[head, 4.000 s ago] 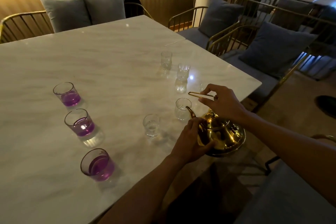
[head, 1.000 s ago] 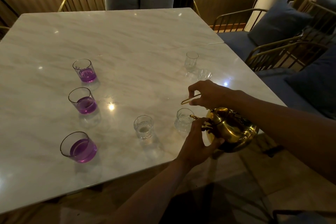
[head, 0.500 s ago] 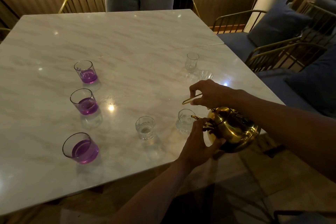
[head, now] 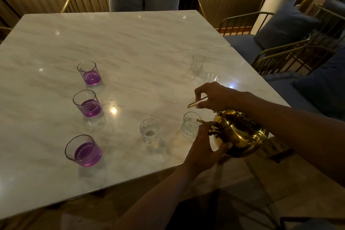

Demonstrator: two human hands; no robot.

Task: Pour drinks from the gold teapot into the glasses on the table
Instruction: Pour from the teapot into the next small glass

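Observation:
The gold teapot hangs tilted at the table's right near edge, its spout over the rim of a small clear glass. My right hand grips its thin gold handle from above. My left hand cups the pot's front belly below the spout. A second small clear glass stands to the left. Two more small glasses stand farther back, one upright and one partly hidden behind my right hand. Whether liquid is flowing cannot be made out.
Three tumblers with purple drink stand in a column on the left: far, middle, near. The white marble table is ringed by gold-framed chairs with grey cushions.
Over four seconds the teapot rose off the table and tipped toward the nearest small glass. In the last second hands and pot have barely moved; the view shifted slightly.

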